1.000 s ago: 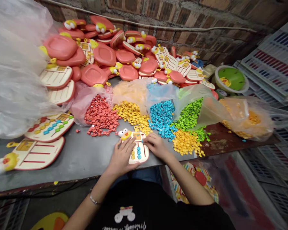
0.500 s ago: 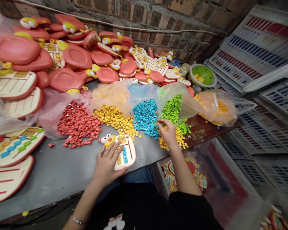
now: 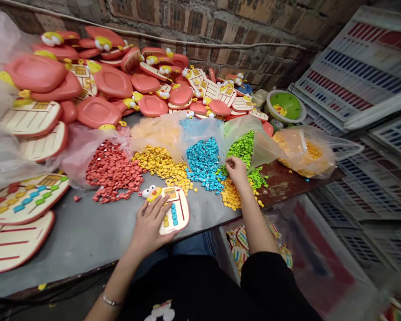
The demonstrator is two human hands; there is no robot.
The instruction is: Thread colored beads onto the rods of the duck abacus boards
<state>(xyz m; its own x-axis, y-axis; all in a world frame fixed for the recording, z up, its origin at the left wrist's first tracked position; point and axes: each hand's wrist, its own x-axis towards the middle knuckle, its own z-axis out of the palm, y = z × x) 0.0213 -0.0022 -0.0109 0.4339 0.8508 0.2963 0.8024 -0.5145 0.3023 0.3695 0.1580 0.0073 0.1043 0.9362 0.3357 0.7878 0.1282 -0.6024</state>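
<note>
A cream toy board with a yellow duck-like face and bulging eyes lies on the grey table. It carries a row of blue pieces and some yellow ones in its slots. My left hand grips it, fingers stretched across its left part and thumb along the lower edge. My right hand is closed at the fingertips, over the near edge of the small green pieces; whatever is between the fingers is hidden. Beside it are small blue pieces and orange-yellow round pieces.
Red pieces and yellow pieces spill from plastic bags. Red-backed toy boards are piled by the brick wall. Filled and unfilled boards lie at left. A green bowl stands behind; a crate sits below the table's right edge.
My right hand has moved slightly up and away from the orange-yellow pieces, towards the green ones, its fingers drawn closer together. My left hand stays on the board. The view has shifted slightly.
</note>
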